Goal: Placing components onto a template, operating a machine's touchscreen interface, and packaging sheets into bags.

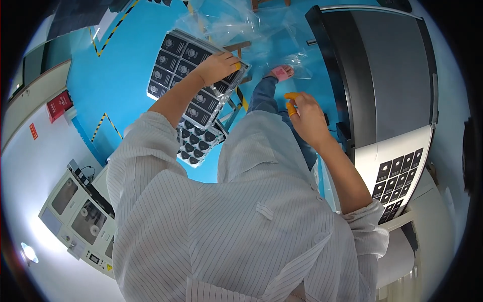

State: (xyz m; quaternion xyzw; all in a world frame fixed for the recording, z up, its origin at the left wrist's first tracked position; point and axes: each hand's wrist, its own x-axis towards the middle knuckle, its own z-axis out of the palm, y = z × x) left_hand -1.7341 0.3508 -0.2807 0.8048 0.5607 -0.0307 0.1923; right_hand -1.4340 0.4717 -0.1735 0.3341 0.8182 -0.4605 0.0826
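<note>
My left hand (219, 68) reaches over a stack of sheets (182, 65) printed with rows of black rectangular panels, each with a pale round mark. Its fingers bend at the right edge of the stack, a yellow finger cot on one of them, and seem to grip a printed sheet there; the fingertips are partly hidden. Just below the stack lies another sheet (193, 143) with rows of dark rounded shapes. To the right, away from the stack, my right hand (308, 120) hangs in the air with yellow cots on two fingers, which are apart with nothing between them.
A large grey and black machine (392, 70) stands close on my right, with a white printed sheet (392, 173) coming down its front. Clear plastic film (221, 25) lies on the blue floor ahead. Wooden legs (240, 46) show beside the stack. A pale cabinet machine (80, 216) is at left.
</note>
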